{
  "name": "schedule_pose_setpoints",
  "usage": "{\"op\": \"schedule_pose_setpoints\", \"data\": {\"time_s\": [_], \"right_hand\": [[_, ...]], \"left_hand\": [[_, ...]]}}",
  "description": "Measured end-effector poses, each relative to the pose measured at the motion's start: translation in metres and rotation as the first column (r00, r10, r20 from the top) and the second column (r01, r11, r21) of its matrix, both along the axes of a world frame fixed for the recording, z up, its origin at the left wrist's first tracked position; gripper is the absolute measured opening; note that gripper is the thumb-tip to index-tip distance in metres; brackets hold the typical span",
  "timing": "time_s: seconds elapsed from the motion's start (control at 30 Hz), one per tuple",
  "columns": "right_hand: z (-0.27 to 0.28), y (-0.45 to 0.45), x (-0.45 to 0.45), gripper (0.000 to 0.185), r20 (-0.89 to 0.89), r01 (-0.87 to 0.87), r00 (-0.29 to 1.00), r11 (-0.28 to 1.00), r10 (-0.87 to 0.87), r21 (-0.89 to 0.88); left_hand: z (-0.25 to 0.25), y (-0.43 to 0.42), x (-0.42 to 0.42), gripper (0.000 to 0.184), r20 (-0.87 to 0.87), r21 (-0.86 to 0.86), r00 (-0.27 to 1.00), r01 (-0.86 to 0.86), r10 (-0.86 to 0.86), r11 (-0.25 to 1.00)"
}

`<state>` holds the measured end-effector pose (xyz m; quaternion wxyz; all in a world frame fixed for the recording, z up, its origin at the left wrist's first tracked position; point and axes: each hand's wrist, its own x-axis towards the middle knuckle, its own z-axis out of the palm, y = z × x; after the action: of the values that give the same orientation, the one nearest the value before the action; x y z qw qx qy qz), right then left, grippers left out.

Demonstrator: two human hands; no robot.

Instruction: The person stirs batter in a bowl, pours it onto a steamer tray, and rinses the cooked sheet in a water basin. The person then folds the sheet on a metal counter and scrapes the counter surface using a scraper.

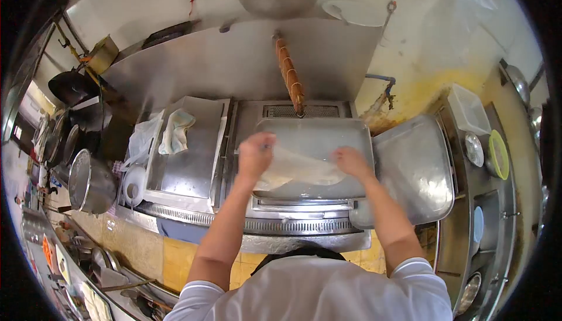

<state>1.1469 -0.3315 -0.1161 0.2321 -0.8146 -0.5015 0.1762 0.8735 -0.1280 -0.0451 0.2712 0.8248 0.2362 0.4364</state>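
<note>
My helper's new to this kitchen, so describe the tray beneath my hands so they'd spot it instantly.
Find the steel counter along the wall. On it, in front of the tied brown bundle, sits a shallow rectangular tray. Unlike the bare tray to its right, this one has a pale sheet stretched between your left hand and right hand.

Smooth metal middle tray [339, 120], limp matt sheet [301, 166] over it, soft rumpled cloth [175, 131] to its left, glossy metal bowl [280, 0] beyond it, translucent plastic tub [468, 109] to its right
</note>
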Motion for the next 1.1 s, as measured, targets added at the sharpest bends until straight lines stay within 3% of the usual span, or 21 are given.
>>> {"op": "schedule_pose_setpoints", "data": {"time_s": [0.03, 0.1, 0.2, 0.3, 0.33, 0.37, 0.4, 0.5, 0.63, 0.7, 0.77, 0.83, 0.9, 0.93, 0.97, 1.03, 1.07, 1.1], "right_hand": [[0.002, 0.018, -0.019, 0.028, -0.051, -0.006, 0.998, 0.957, 0.022, 0.291], [0.049, 0.057, -0.076, 0.031, -0.471, 0.097, 0.868, 0.877, 0.156, 0.47], [0.09, 0.059, -0.104, 0.034, -0.485, 0.013, 0.874, 0.995, 0.038, 0.102], [0.068, 0.046, -0.082, 0.028, -0.197, -0.03, 0.98, 0.998, 0.019, -0.054], [0.068, 0.049, -0.084, 0.026, -0.254, -0.009, 0.966, 0.985, 0.053, 0.172], [0.069, 0.053, -0.087, 0.025, -0.3, 0.027, 0.949, 0.922, 0.098, 0.387], [0.074, 0.058, -0.09, 0.024, -0.334, 0.075, 0.93, 0.812, 0.152, 0.578], [0.073, 0.088, -0.087, 0.026, -0.52, 0.057, 0.825, 0.884, 0.22, 0.463], [0.067, 0.067, -0.099, 0.026, -0.246, -0.037, 0.965, 0.977, 0.09, 0.211], [0.051, 0.041, -0.089, 0.026, -0.125, -0.073, 0.988, 0.987, 0.091, 0.143], [-0.014, 0.018, -0.05, 0.023, 0.162, -0.186, 0.969, 0.982, 0.185, -0.007], [-0.058, -0.007, -0.025, 0.023, 0.143, -0.075, 0.984, 0.973, 0.108, -0.22], [-0.07, -0.024, -0.038, 0.024, 0.482, -0.009, 0.876, 1.0, 0.012, -0.008], [-0.075, -0.03, -0.043, 0.024, 0.619, -0.003, 0.783, 0.995, -0.061, 0.103], [-0.075, -0.031, -0.049, 0.025, 0.613, -0.001, 0.788, 0.996, -0.058, 0.095], [-0.066, -0.027, -0.062, 0.026, 0.604, 0.003, 0.795, 0.996, -0.053, 0.084], [-0.064, -0.026, -0.062, 0.026, 0.524, 0.058, 0.852, 0.995, -0.01, -0.075], [-0.06, -0.023, -0.058, 0.026, 0.437, 0.099, 0.899, 0.967, 0.014, -0.235]], "left_hand": [[0.004, -0.015, 0.014, 0.022, -0.025, 0.019, 0.999, 0.043, -0.043, 0.999], [0.024, -0.048, 0.036, 0.024, -0.082, 0.052, 0.988, 0.133, -0.128, 0.99], [0.044, -0.04, 0.033, 0.012, 0.026, -0.103, 0.993, 0.113, -0.111, 0.988], [0.044, -0.021, 0.024, 0.012, 0.019, -0.124, 0.999, 0.047, -0.045, 0.991], [0.046, -0.021, 0.023, 0.011, 0.0, -0.14, 1.0, 0.009, -0.009, 0.99], [0.039, -0.021, 0.03, 0.011, 0.087, -0.108, 0.994, 0.081, -0.072, 0.991], [0.042, -0.029, 0.036, 0.011, 0.04, -0.132, 0.996, 0.087, -0.083, 0.987], [0.068, -0.045, 0.044, 0.009, -0.061, -0.194, 0.994, 0.077, -0.09, 0.978], [0.048, -0.002, 0.025, 0.009, 0.1, -0.181, 0.994, -0.023, 0.042, 0.983], [0.033, 0.008, 0.007, 0.009, 0.046, -0.282, 0.979, -0.177, 0.197, 0.943], [0.014, 0.014, -0.01, 0.008, -0.073, -0.313, 0.954, -0.3, 0.292, 0.901], [-0.027, 0.016, -0.027, 0.009, -0.247, -0.279, 0.908, -0.402, 0.339, 0.872], [-0.052, -0.009, -0.032, 0.015, -0.343, -0.265, 0.906, -0.347, 0.249, 0.9], [-0.079, -0.018, -0.032, 0.017, -0.407, -0.179, 0.9, -0.247, 0.157, 0.952], [-0.11, -0.023, -0.028, 0.019, -0.472, -0.099, 0.879, -0.132, 0.071, 0.986], [-0.159, -0.027, -0.013, 0.019, -0.635, -0.036, 0.772, -0.063, 0.026, 0.997], [-0.169, -0.03, -0.008, 0.02, -0.709, -0.01, 0.706, -0.022, 0.009, 1.0], [-0.158, -0.029, -0.001, 0.019, -0.694, -0.095, 0.718, -0.019, -0.053, 0.995]]}}
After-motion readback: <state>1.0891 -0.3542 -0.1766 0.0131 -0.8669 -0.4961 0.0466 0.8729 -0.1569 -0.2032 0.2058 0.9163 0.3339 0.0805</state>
